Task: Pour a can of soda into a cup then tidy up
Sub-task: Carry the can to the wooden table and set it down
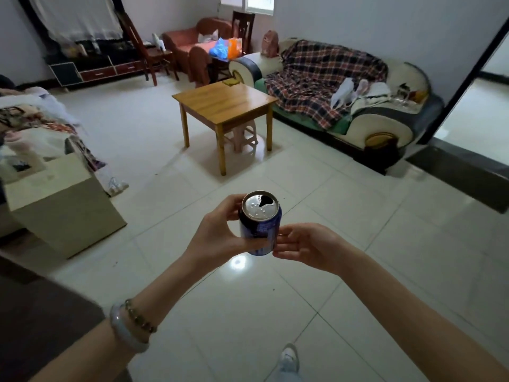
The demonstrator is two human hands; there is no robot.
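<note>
Both bare forearms reach forward from the lower corners and converge in mid-air. The left hand (220,232) grips the can (260,227) roughly upright, with its thumb across the near side and its fingers curled round the far side. The right hand (308,245) lies just beside it, palm turned toward the left hand. Its fingers (286,235) are loosely straight, with the tips touching the can's lower side. The left forearm wears a pale bangle (124,330) and a bead bracelet (140,317).
</note>
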